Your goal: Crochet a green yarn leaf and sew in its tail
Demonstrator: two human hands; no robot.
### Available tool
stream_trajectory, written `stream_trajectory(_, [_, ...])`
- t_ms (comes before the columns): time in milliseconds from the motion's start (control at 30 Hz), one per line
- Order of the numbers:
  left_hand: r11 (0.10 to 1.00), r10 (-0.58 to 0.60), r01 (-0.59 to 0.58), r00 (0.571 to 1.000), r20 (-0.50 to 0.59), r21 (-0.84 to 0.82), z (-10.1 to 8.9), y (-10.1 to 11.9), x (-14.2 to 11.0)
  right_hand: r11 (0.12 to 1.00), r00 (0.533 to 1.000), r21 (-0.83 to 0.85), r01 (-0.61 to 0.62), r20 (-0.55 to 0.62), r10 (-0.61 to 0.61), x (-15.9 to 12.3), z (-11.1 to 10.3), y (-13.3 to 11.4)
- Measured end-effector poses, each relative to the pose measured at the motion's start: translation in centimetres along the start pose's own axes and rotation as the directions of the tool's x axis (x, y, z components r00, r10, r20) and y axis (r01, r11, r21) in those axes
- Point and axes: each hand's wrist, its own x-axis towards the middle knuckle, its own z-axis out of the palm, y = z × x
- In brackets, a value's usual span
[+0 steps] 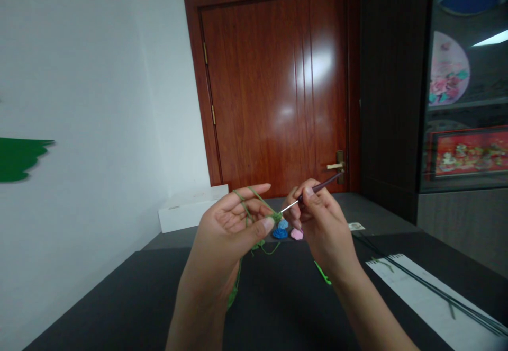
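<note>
Between thumb and fingers, my left hand [234, 224] pinches a small piece of green crochet work [277, 216]. Green yarn [259, 197] loops round its raised index finger and hangs below the palm. My right hand [321, 218] grips the dark handle of a crochet hook [325, 182]. The hook's thin metal shaft points left, and its tip meets the green piece by my left thumb. More green yarn [233, 295] dangles under my left wrist. Behind the hands, a blue crochet flower [280, 233] and a pink one [297, 234] lie on the dark table [270, 308].
A white box [190, 210] stands at the back left against the wall. To the right, dark green stems [440, 289] lie across a white notepad sheet [420, 300]. A bright green tool [323, 273] rests near my right wrist. A brown door [273, 91] is behind the table.
</note>
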Motion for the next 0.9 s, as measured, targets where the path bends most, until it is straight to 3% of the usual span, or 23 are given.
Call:
stream_trajectory(100, [1.000,-0.005,0.005,1.000,0.017,0.008,-0.1,0.0,0.0,0.992,0.996,-0.085,0.093,-0.003,-0.094,-0.4,0.0,-0.4])
stream_trajectory(200, [1.000,-0.007,0.006,0.999,0.053,0.019,-0.3,-0.1,0.0,0.989,0.994,-0.099,0.107,0.010,-0.107,-0.6,0.0,-0.7])
stream_trajectory(400, [0.999,-0.013,0.010,0.996,0.085,0.040,-0.5,-0.2,0.1,0.991,0.995,0.097,-0.097,0.025,0.095,-0.1,0.4,-0.6])
stream_trajectory(600, [0.999,0.017,-0.020,0.995,0.103,0.026,-0.7,-0.6,0.5,0.915,0.927,0.164,-0.370,0.124,0.353,0.2,1.1,-0.3])
stream_trajectory(900, [0.999,0.052,-0.052,0.997,0.054,-0.001,0.2,-0.4,0.1,0.880,0.906,0.218,-0.421,0.146,0.397,0.4,1.0,-0.2])
